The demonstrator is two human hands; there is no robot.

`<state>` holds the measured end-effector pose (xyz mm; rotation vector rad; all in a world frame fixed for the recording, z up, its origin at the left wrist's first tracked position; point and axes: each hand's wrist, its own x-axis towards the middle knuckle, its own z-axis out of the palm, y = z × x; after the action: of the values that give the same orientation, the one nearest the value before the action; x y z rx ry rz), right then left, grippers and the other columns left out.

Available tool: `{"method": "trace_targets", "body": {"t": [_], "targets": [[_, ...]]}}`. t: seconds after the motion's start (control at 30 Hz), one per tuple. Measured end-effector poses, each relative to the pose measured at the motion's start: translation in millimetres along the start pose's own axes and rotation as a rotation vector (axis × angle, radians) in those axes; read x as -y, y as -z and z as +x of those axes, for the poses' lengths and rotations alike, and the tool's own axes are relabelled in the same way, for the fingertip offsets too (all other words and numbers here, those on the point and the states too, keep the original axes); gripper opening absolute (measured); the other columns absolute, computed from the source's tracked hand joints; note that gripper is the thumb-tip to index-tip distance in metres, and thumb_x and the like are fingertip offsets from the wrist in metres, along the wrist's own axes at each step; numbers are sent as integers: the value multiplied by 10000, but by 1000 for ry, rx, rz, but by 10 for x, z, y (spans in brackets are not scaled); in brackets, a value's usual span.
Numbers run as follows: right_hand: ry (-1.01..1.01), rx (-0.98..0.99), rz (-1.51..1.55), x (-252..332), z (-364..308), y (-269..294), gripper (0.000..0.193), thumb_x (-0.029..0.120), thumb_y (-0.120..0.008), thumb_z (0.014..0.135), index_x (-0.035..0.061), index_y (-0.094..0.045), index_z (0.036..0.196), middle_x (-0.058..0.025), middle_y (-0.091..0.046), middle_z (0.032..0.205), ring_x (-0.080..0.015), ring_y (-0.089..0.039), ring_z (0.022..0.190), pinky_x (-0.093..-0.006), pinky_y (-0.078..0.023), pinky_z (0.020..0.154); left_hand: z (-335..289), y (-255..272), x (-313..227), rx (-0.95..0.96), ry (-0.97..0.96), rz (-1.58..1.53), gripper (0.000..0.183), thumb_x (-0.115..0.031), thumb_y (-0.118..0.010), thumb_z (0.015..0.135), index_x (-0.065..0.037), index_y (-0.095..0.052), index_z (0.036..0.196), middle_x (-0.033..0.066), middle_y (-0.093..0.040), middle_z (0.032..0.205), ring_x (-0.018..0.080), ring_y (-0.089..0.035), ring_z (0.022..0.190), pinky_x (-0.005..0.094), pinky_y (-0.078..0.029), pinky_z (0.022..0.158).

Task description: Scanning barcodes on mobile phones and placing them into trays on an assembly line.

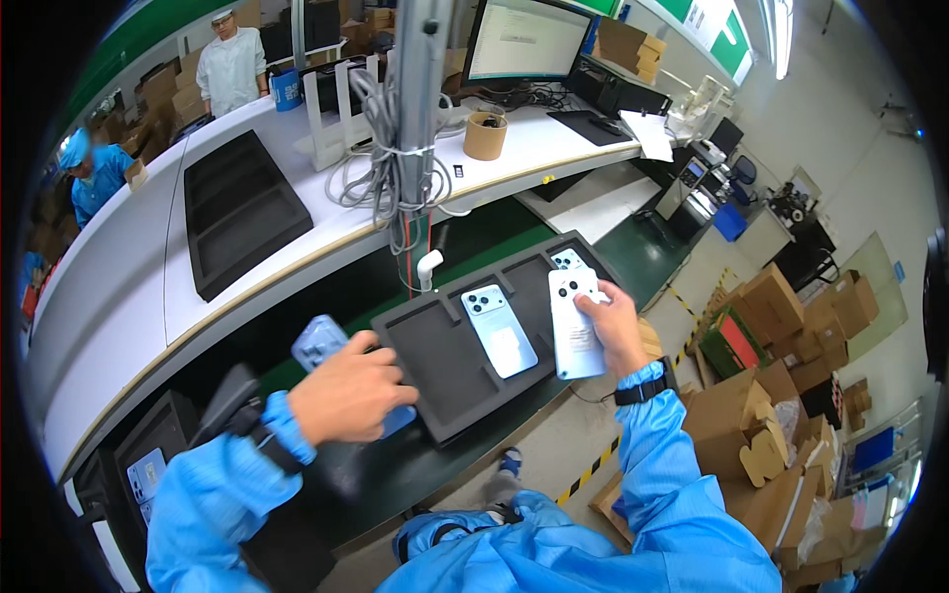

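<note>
My right hand [615, 324] grips a pale phone [575, 341] by its edge, its camera side up, above the right end of a black foam tray [435, 420]. Another light-blue phone [567, 259] shows partly behind it in the tray. In the tray's middle lies a light-blue phone [499, 331], camera side up. My left hand [361, 393] is closed over a blue phone [318, 341] at the tray's left end; the hand hides its middle, and a blue end shows below the fingers. The left compartment of the tray holds nothing.
A second black tray [242, 212] lies on the white bench. A metal post [420, 99] with coiled cables rises behind my tray. At lower left, another tray holds a blue phone [148, 472]. Cardboard boxes [732, 425] crowd the right. Two people in work coats stand at far left.
</note>
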<state>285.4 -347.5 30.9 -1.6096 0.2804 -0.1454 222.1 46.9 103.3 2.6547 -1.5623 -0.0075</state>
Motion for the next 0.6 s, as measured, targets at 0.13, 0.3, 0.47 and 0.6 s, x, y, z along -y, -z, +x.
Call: {"method": "trace_targets", "body": {"t": [0.13, 0.3, 0.47, 0.6], "targets": [[213, 119, -436, -192, 854, -22, 507, 94, -748, 885, -104, -569, 1316, -153, -729, 1036, -176, -689, 845, -338, -555, 731, 534, -468, -27, 170, 21, 33, 294, -160, -704, 689, -174, -754, 978, 37, -647, 949, 234, -565, 1097, 525, -273, 1187], [341, 440, -374, -690, 1376, 1, 597, 33, -652, 886, -74, -485, 1450, -190, -683, 1250, -236, -690, 1079, -341, -545, 934, 960, -1013, -229, 11, 352, 72, 318, -254, -716, 752, -119, -711, 1041, 88, -628, 1133, 302, -530, 1239, 625, -227, 1198], [563, 706, -566, -539, 897, 324, 680, 123, -716, 850, -1, -489, 1479, -281, -376, 1587, -402, -383, 1470, -425, -317, 1192, 1145, -1128, -963, -360, 1265, 188, 551, -306, -720, 868, -127, -585, 1371, 260, -419, 1487, 486, -439, 1332, 573, -316, 1155], [488, 806, -317, -37, 1018, 690, 468, 77, -702, 846, 24, -649, 1308, -223, -481, 1529, -372, -461, 1418, -435, -360, 1162, 1191, -1207, -1223, -557, 1547, -40, 597, -347, -705, 892, -107, -554, 1417, 318, -382, 1508, 529, -432, 1310, 559, -385, 1102]]}}
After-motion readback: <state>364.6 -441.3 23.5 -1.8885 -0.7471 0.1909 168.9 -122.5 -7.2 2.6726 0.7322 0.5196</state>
